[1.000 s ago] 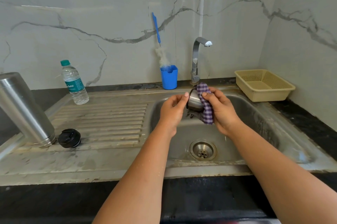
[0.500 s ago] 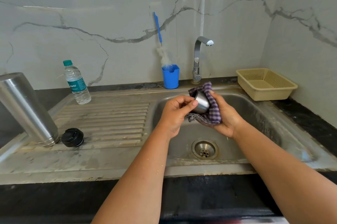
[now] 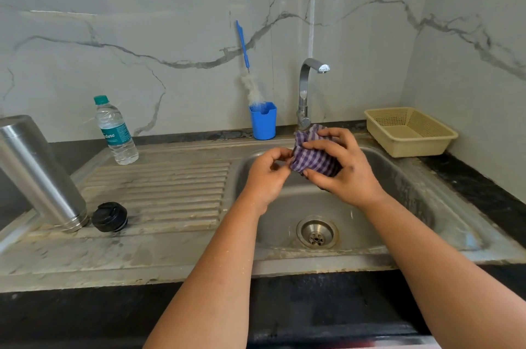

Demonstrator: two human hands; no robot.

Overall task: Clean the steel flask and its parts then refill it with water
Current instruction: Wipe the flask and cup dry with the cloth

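Over the sink [image 3: 404,178], a checked cloth [image 3: 313,159] is gripped by the right hand [image 3: 341,169] and pinched by the left hand [image 3: 267,175], seemingly for wiping something hidden inside.

Steel flask [image 3: 37,169]: open, upright w/ tilt, far left of sink [image 3: 427,206]. Black cap [image 3: 109,217] just beside flask base. Checked purple cloth [image 3: 313,159] bunched, above sink basin.

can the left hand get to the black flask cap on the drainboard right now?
Probably yes, once freed. The black flask cap lies in the open beside the steel flask, nothing over it. But the left hand is pinching the checked cloth over the sink.
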